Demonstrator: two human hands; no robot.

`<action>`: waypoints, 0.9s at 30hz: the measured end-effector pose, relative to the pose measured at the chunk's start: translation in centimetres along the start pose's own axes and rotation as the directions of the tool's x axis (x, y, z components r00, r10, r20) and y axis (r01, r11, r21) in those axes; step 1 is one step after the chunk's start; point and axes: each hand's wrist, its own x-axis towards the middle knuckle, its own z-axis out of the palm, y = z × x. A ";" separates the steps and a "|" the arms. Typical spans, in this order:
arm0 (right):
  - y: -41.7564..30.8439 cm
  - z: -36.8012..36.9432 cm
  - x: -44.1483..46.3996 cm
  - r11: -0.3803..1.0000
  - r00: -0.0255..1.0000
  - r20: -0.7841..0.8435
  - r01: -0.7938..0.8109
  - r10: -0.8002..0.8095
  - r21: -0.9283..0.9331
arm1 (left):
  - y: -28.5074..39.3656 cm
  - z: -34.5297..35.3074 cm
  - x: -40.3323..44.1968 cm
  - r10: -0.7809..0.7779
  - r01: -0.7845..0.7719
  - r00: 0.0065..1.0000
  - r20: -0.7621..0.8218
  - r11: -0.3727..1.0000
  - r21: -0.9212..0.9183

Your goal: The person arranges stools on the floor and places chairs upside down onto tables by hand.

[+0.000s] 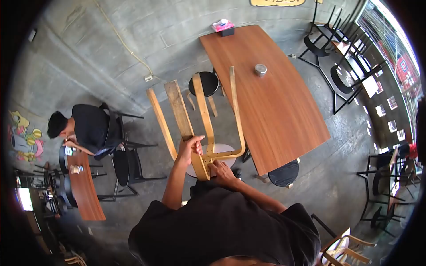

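An upturned wooden stool [238, 111] is in front of me, its bent legs pointing up and away and its round pale seat beneath. My left hand [191, 150] is wrapped round the lower part of one wide leg, left of the stool's middle. Close to the seat's underside, where the legs meet, is my right hand [223, 174]. Its fingers are bent and pressed together at the wood by the joint; whatever they pinch is too small to make out.
A brown table [284, 102] with a round tin [260, 69] and a tissue box [223, 27] stands ahead right. Black-topped stools [205, 83] [284, 174] are beside it. Another person [91, 126] sits at a small table [84, 190] on the left; stacked chairs [317, 44] are at the right.
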 end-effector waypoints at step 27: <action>9.3 19.8 22.2 0.680 0.507 0.514 -0.698 0.691 -0.225 | -34.4 -45.2 -10.3 -0.467 0.454 0.729 -0.500 0.877 -0.157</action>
